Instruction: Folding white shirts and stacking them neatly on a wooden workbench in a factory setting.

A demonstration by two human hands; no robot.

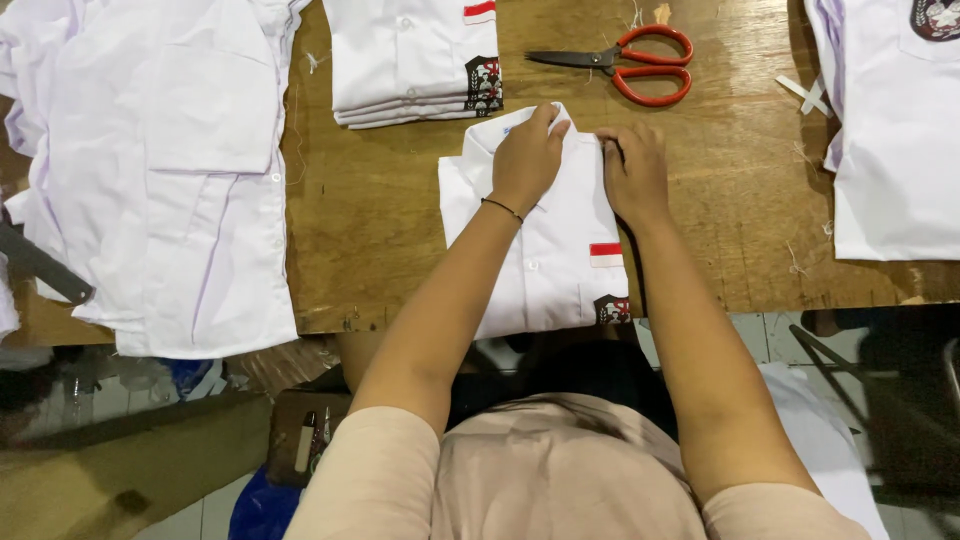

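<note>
Your left hand (527,155) is pressing flat on the folded white shirt (540,250), grip empty; your right hand (634,172) is seemingly pinching its edge beside it. The near hem is overhanging the tabletop (380,220), so pulling could be dragging it off.

White shirt (545,250), red-handled scissors (630,62), seemingly brown table (380,210).
</note>
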